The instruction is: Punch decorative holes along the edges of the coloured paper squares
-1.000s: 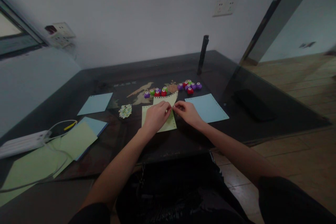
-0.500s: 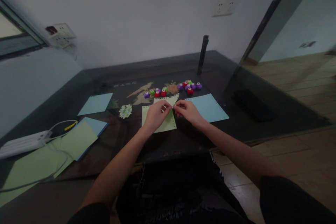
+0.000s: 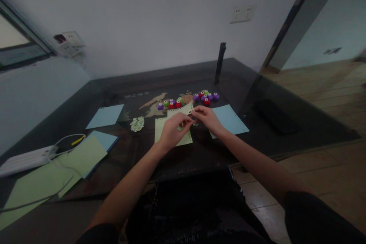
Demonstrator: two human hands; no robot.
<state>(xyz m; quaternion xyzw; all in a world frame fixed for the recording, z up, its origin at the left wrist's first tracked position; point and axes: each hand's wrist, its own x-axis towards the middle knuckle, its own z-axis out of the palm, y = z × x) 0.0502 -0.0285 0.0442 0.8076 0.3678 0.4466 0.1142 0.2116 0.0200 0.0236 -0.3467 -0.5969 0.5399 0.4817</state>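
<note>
Over the pale yellow-green paper (image 3: 159, 125), my left hand (image 3: 175, 130) is closed with thumb and forefinger in a pinch. What lies between those fingertips is too small to make out. My right hand (image 3: 210, 120) pinches at the right side of a raised yellow-green sheet (image 3: 180, 111), which curls upward behind my left hand and has holes along its far edge. Both sets of fingertips are close together. Beside my right hand lies a light blue sheet (image 3: 230, 120) with holes at its edge. My fingers hide part of the yellow-green paper.
Behind the hands are several red, green and purple eyeball-like toys (image 3: 171, 104). A flowery paper piece (image 3: 137, 124) lies left. Further left are a blue sheet (image 3: 105, 116), stacked paper (image 3: 88, 152) and a power strip (image 3: 27, 161). A black post (image 3: 220, 63) stands behind.
My fingertips have moved slightly apart; the left pinch is a little lower and the right fingers sit higher at the sheet's side. The view has tilted slightly.
</note>
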